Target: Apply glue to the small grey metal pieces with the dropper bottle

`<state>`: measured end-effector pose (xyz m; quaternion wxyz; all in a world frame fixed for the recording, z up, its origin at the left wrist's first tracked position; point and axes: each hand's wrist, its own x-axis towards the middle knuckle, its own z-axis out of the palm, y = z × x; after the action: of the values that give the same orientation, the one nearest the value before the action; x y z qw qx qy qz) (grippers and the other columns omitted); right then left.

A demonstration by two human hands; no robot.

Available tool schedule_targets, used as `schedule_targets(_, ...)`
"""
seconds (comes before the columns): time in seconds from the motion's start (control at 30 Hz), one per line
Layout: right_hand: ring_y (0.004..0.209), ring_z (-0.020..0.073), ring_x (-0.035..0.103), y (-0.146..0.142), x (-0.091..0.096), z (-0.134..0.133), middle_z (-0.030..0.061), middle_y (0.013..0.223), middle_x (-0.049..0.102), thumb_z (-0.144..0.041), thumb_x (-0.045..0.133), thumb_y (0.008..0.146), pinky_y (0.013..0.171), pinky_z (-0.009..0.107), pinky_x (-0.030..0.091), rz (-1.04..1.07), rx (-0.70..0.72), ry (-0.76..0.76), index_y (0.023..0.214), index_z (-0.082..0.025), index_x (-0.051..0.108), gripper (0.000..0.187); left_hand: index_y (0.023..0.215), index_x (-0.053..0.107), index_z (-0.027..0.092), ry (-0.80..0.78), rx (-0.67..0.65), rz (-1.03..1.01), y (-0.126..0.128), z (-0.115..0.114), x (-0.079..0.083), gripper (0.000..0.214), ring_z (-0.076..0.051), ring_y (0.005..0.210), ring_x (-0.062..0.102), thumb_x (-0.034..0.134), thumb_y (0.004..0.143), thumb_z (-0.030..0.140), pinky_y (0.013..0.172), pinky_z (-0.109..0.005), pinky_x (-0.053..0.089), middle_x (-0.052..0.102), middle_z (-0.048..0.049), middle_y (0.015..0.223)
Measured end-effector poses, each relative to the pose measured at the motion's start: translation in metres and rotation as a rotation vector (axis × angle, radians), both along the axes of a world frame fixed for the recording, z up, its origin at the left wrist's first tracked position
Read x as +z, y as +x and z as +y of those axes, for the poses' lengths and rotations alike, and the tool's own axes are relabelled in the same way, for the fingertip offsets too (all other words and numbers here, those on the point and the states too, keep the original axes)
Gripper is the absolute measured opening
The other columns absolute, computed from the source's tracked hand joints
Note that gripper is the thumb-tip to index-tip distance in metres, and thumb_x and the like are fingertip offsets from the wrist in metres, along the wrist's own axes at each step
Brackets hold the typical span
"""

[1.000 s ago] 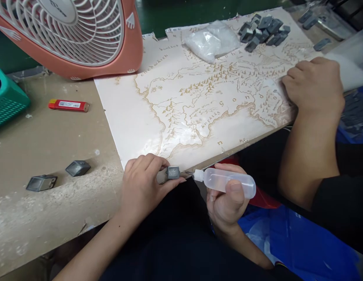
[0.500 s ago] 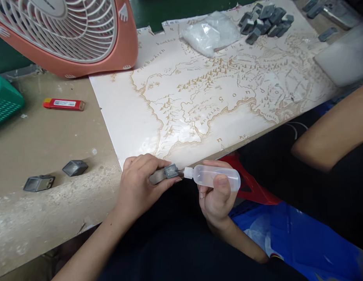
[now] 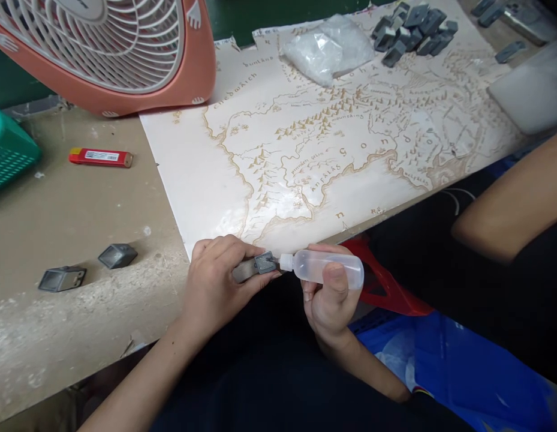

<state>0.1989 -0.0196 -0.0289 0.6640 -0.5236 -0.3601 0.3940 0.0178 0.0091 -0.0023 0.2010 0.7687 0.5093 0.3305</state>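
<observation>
My left hand (image 3: 215,282) pinches the cap (image 3: 265,262), likely light and stiff, by its sides; at 3 o'clock my right hand (image 3: 327,300) grips the soft bottle (image 3: 325,269).

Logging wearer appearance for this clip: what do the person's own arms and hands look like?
The left hand and right hand are bare: no gloves, rings or watch. The left forearm and right forearm are uncovered; a dark hem with a thin coloured stripe, perhaps a sleeve, shows near the right elbow.

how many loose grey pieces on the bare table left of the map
2: the left grey piece near the front edge, the right grey piece just beside it. More could be hidden behind the fan.
</observation>
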Motion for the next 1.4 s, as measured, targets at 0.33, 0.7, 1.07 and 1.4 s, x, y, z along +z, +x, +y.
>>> schedule_targets(0.33, 0.041, 0.0152, 0.057, 0.009, 0.012, -0.012, -0.0037, 0.053, 0.056, -0.054, 0.078, 0.102, 0.048, 0.031, 0.057, -0.549, -0.209, 0.214, 0.108, -0.020, 0.081, 0.035, 0.096, 0.072, 0.024, -0.009, 0.020, 0.015, 0.000, 0.000, 0.001, 0.038, -0.019, 0.076, 0.071, 0.104, 0.078, 0.033, 0.080, -0.038, 0.044, 0.076, 0.0054, 0.085)
schedule_targets(0.7, 0.031, 0.0096, 0.039, 0.016, 0.018, -0.016, -0.0080, 0.046, 0.048, -0.053, 0.069, 0.105, 0.033, 0.023, 0.031, 0.005, 0.089, -0.077, 0.106, -0.019, 0.079, 0.035, 0.105, 0.070, 0.026, 0.060, -0.050, 0.005, -0.003, -0.004, -0.002, 0.015, -0.019, 0.086, 0.072, 0.083, 0.102, 0.034, 0.086, -0.038, 0.044, 0.077, 0.0029, 0.094)
schedule_targets(1.07, 0.030, 0.0072, 0.037, 0.016, 0.020, -0.008, -0.0083, 0.044, 0.049, -0.055, 0.079, 0.098, 0.030, 0.017, 0.030, 0.080, 0.113, -0.158, 0.096, -0.018, 0.079, 0.037, 0.108, 0.070, 0.028, 0.078, -0.068, 0.026, -0.005, -0.004, -0.002, 0.015, -0.020, 0.087, 0.072, 0.081, 0.104, 0.037, 0.086, -0.039, 0.045, 0.078, 0.0018, 0.096)
schedule_targets(1.4, 0.031, 0.0103, 0.043, 0.035, 0.036, 0.006, -0.0060, 0.042, 0.050, -0.060, 0.086, 0.091, 0.030, 0.021, 0.030, -0.115, 0.142, -0.183, 0.090, -0.018, 0.081, 0.043, 0.111, 0.072, 0.029, 0.080, -0.071, 0.056, -0.004, -0.005, -0.002, 0.016, -0.020, 0.086, 0.072, 0.082, 0.103, 0.037, 0.086, -0.041, 0.044, 0.078, 0.0018, 0.096)
